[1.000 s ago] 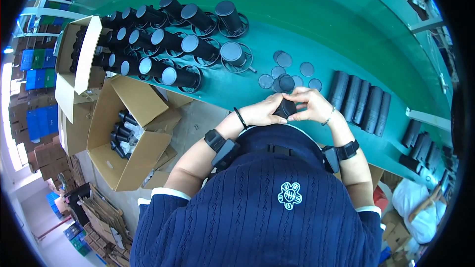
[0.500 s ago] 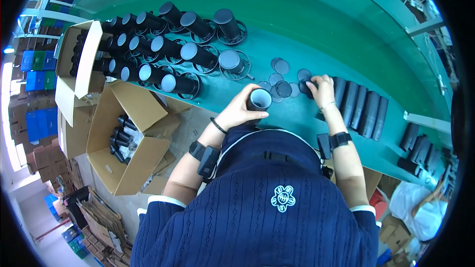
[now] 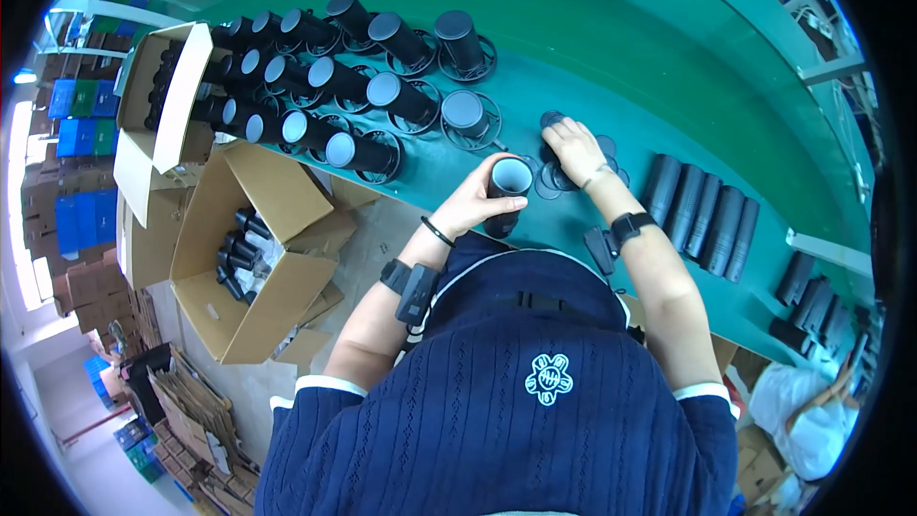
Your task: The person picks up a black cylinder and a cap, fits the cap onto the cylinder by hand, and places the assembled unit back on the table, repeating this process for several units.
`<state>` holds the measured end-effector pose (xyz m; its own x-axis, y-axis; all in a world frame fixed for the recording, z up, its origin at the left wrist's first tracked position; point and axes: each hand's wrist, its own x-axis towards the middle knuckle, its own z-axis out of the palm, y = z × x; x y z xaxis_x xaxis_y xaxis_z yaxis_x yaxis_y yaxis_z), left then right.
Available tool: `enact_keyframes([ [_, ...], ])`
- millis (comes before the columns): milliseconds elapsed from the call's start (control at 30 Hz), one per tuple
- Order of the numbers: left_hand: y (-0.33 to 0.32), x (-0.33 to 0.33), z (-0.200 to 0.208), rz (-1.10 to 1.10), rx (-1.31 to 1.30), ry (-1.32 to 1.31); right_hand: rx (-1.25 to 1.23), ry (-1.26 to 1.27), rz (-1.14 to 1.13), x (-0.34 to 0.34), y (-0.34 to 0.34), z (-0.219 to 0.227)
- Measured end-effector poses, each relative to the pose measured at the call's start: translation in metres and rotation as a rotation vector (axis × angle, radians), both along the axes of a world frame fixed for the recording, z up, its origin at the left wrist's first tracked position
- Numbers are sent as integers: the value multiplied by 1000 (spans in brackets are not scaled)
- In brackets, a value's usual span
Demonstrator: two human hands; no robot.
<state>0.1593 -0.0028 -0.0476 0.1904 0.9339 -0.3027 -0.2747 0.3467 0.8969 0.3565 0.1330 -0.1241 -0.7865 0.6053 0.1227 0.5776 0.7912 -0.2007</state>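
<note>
Black cylinder (image 3: pixel 510 190) in left hand (image 3: pixel 475 195); right hand (image 3: pixel 576 155) at discs (image 3: pixel 548 183)

The left hand is grasping the black cylinder, its thumb lying across the near side. The piece is being held over the front edge of the counter (image 3: pixel 541 231), just in front of the person's body. Its outer wall is showing dark and smooth; its round mouth is facing upward, revealing a pale interior inside a black rim.

The right hand is reaching over the thin, round, dark discs, fingers bent downward; whether it is gripping one cannot be told.

Containers: a lower cardboard box (image 3: pixel 199 313) is standing open beside the counter, holding loosely heaped black tubular parts (image 3: pixel 234 264) amid whitish wrapping (image 3: pixel 271 256). Above it, an upper cardboard box (image 3: pixel 187 100) is standing with flaps spread, containing closely packed dark parts (image 3: pixel 160 88); their exact form is not showing clearly.
</note>
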Motion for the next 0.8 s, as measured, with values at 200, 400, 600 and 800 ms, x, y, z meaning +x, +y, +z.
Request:
enact_keyframes([
  [200,8,6,-12,-138,48,15,24,500,-74,27,-10,34],
  [400,22,24,18,-354,111,-27,-1097,814,-359,55,-32,56],
  [600,17,28,20,-313,-26,-195,-1540,1113,-8,55,-60,81],
  [800,13,32,5,-276,99,-104,-1470,1186,-88,57,-61,78],
])
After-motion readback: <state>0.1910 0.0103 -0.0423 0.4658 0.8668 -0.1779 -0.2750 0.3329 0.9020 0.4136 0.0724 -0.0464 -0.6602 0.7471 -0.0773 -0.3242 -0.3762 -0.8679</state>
